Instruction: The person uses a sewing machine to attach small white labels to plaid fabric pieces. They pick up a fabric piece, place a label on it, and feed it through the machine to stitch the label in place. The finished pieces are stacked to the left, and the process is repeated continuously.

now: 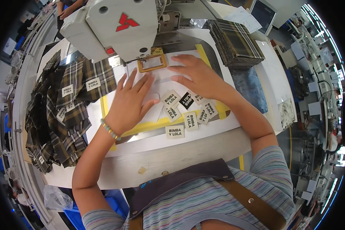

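My left hand lies open on the white work surface, fingers spread toward the sewing machine. My right hand is also open, its fingers apart beside the clamp frame. Between the fingertips of both hands sits a small brass-coloured rectangular clamp frame under the head of the white sewing machine. Neither hand visibly holds anything. Nearer to me are several loose white labels with dark print, some overlapping, with one black label among them. What lies under the palms is hidden.
To the left, crumpled plaid fabric pieces bear white labels. A tall stack of plaid fabric pieces stands at the back right. Yellow tape edges the white surface. A blue bin and clear plastic bag are low at left.
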Available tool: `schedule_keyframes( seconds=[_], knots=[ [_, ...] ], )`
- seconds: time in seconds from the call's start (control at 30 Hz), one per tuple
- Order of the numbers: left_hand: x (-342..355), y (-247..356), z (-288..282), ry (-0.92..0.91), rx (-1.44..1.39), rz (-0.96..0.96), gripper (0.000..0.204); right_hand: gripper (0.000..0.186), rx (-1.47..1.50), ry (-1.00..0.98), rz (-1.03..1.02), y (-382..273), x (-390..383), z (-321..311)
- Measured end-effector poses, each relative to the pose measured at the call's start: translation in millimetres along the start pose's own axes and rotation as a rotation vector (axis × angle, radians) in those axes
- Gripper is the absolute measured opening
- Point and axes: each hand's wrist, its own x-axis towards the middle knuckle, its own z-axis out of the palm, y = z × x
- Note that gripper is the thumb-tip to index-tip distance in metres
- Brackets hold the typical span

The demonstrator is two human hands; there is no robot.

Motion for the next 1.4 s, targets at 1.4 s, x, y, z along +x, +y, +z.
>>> schedule_keyframes(
  seconds=[1.4],
  knots=[
    [-88.3,96.5,-167.9,0.518,-1.544,0.494,0.065,0.025,-0.176,0.57,0.339,62.0,-19.7,-155.5]
  ],
)
